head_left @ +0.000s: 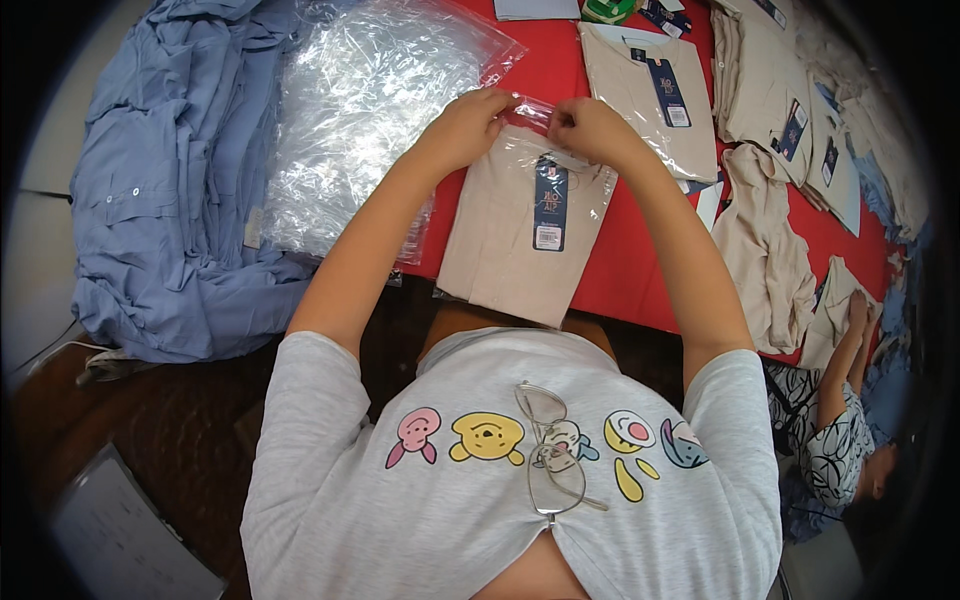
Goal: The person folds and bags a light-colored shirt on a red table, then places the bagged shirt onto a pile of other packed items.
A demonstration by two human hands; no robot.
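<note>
A folded beige shirt (495,225) with a dark blue hang tag (549,205) lies in front of me inside a clear plastic bag (532,112). Its near end reaches past the table's front edge. At the bag's far end, my left hand (475,128) pinches the left side of the clear flap. My right hand (592,132) is closed on the flap's right side, fingers bent inward. A short strip of shiny film spans the gap between both hands, over the red tabletop (625,255).
Left of the bag lies a heap of clear plastic bags (365,130), then piled blue shirts (150,200). Another folded, tagged beige shirt (635,110) sits beyond my right hand. More beige garments (760,90) fill the right side, where another person (840,430) works.
</note>
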